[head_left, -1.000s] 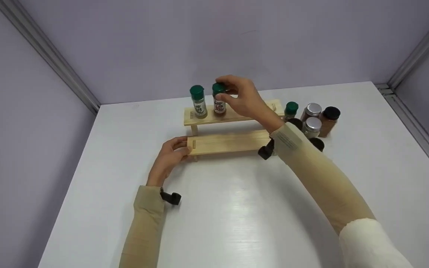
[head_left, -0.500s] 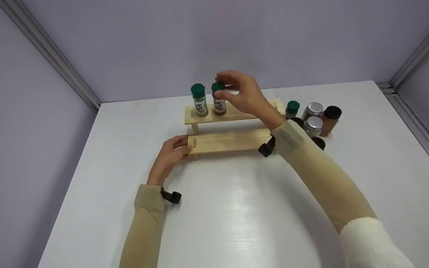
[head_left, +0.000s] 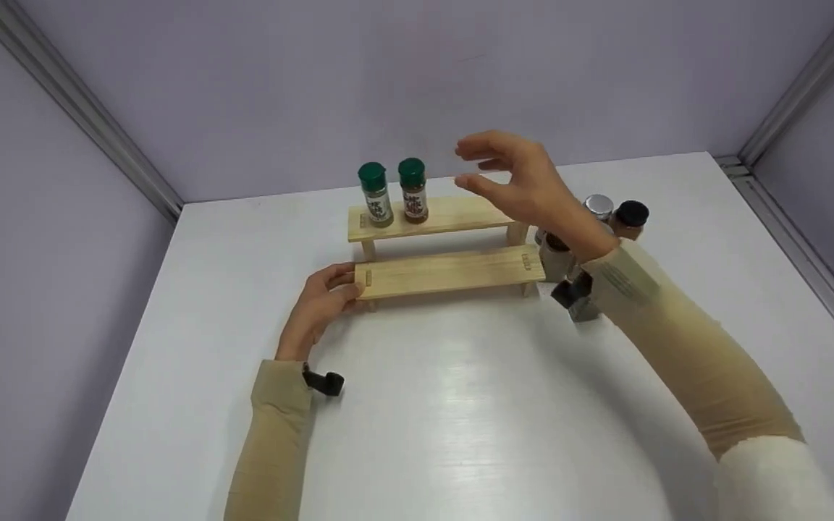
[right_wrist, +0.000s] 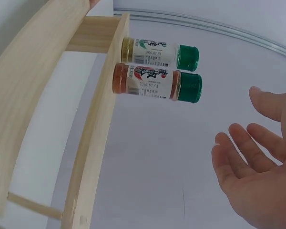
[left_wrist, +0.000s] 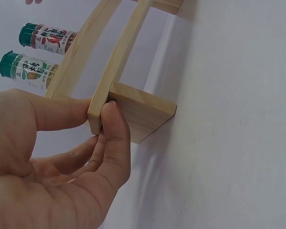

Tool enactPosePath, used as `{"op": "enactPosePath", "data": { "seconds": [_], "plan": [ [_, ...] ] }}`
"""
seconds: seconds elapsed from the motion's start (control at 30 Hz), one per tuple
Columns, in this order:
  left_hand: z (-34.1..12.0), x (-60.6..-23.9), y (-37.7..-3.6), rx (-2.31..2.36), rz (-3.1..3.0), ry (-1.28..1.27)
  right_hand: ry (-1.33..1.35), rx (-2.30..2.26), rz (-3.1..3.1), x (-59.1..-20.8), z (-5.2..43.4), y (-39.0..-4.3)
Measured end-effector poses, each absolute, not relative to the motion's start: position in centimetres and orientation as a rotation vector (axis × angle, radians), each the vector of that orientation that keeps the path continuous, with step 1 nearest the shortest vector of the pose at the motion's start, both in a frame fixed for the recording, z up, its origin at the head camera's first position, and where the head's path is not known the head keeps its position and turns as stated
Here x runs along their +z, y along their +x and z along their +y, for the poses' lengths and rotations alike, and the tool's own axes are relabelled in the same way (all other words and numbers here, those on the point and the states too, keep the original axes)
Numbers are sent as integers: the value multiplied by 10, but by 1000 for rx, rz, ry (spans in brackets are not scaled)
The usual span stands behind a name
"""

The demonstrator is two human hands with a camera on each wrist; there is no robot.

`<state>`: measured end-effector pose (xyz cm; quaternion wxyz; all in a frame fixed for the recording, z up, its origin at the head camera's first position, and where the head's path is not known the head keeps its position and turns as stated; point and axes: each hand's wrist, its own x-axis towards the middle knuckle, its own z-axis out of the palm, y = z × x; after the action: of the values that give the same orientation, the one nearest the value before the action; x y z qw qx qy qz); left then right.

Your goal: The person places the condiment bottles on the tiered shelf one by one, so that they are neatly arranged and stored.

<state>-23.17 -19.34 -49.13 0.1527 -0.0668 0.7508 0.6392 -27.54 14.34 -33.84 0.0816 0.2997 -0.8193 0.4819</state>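
Wooden rack [head_left: 449,273], long axis left-right; green-capped jars [head_left: 414,192] upright on it

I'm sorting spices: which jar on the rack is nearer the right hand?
The reddish jar; the yellowish jar stands beyond it, at the left end of the upper shelf.

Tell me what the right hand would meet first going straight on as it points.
Probably the reddish spice jar on the upper shelf; depth is unclear, so the right hand might pass above it.
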Motion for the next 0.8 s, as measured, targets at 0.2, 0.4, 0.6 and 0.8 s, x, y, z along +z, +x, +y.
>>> {"op": "enactPosePath", "data": {
  "seconds": [0.2,0.4,0.6,0.8],
  "plan": [
    [-196,-488,-232,1828,2158,-188,949,1307,-2478,-340,178,-257],
    [-196,-488,-233,1838,2158,-171,960,1213,-2508,-343,211,-237],
    [-195,-488,-233,1814,2176,-164,925,1152,-2511,-351,243,-216],
    [-194,-490,-231,1822,2159,-144,842,1224,-2487,-374,272,-195]
  ]
}}
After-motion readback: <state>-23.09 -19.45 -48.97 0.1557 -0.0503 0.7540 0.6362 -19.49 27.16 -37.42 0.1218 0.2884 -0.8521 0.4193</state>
